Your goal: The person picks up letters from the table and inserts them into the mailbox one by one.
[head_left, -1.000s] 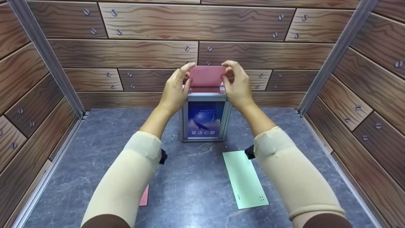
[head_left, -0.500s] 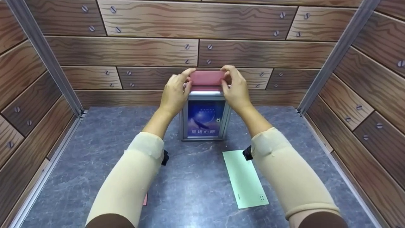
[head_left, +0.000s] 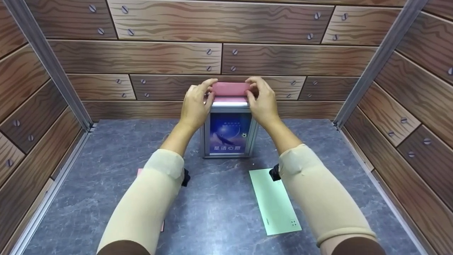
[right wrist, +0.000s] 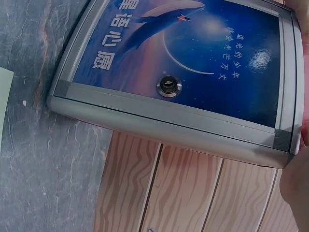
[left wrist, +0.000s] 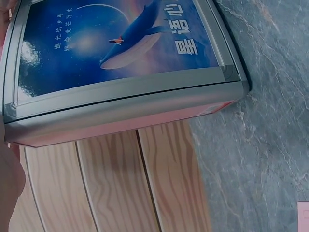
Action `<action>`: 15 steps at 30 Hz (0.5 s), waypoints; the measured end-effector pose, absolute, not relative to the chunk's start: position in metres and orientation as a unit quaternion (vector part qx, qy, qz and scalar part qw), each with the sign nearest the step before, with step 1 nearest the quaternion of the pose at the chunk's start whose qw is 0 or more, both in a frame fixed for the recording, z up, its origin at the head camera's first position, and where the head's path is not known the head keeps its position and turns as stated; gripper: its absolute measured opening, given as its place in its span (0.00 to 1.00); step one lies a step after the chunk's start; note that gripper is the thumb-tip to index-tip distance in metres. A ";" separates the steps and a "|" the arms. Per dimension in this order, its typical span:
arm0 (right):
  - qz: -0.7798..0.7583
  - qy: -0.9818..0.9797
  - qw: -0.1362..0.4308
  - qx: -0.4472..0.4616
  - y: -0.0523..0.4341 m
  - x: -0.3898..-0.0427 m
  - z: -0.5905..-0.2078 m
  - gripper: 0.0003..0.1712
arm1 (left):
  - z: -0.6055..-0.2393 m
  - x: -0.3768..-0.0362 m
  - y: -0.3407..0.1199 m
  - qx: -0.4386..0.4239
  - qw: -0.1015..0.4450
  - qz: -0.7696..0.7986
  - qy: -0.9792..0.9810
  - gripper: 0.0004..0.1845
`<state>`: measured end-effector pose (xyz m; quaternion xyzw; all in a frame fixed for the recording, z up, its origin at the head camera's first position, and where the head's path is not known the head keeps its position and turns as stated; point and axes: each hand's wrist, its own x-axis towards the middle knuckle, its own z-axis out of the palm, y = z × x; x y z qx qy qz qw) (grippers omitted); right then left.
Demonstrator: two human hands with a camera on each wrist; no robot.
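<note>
A pink envelope (head_left: 231, 89) stands upright at the top of a silver-framed box (head_left: 207, 136). Its lower edge meets the box top, and I cannot tell how much of it is hidden inside. My left hand (head_left: 194, 104) pinches the envelope's left end between thumb and fingers. The right end is pinched by my right hand (head_left: 263, 102). A whale picture (left wrist: 130, 38) fills the box front in the left wrist view. Beside that picture, the right wrist view shows a round lock (right wrist: 169, 86). Only slivers of both hands appear at the wrist views' edges.
A green envelope (head_left: 274, 203) lies flat on the grey marbled table (head_left: 212, 212), right of centre. Pink paper (head_left: 140, 171) lies at the left, mostly covered by my left forearm. Wood-patterned walls (head_left: 226, 60) enclose the back and sides.
The pink envelope's visible part has become shorter as its top edge moved down towards the box. Both hands have lowered slightly with it and still pinch its ends.
</note>
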<state>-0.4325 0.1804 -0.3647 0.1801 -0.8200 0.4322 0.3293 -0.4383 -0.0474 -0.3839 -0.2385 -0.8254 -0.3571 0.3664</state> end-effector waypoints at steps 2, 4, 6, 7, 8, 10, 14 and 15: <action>0.431 -0.822 0.330 0.173 0.181 -0.433 -0.367 0.13 | -0.383 -0.437 -0.046 -0.229 0.357 -0.364 -0.829 0.17; 0.430 -0.823 0.332 0.166 0.181 -0.434 -0.369 0.12 | -0.383 -0.436 -0.044 -0.220 0.348 -0.371 -0.832 0.16; 0.430 -0.823 0.336 0.160 0.181 -0.434 -0.371 0.11 | -0.382 -0.435 -0.043 -0.211 0.343 -0.378 -0.833 0.15; 0.430 -0.822 0.338 0.157 0.181 -0.435 -0.372 0.11 | -0.381 -0.435 -0.043 -0.208 0.342 -0.382 -0.833 0.15; 0.431 -0.822 0.338 0.156 0.180 -0.435 -0.372 0.11 | -0.381 -0.435 -0.042 -0.205 0.342 -0.387 -0.832 0.15; 0.432 -0.822 0.337 0.154 0.180 -0.435 -0.373 0.11 | -0.381 -0.434 -0.042 -0.196 0.342 -0.397 -0.829 0.14; 0.440 -0.822 0.336 0.132 0.178 -0.435 -0.374 0.08 | -0.379 -0.432 -0.040 -0.179 0.343 -0.413 -0.824 0.13; 0.444 -0.821 0.336 0.127 0.178 -0.435 -0.374 0.08 | -0.378 -0.431 -0.039 -0.175 0.342 -0.415 -0.825 0.13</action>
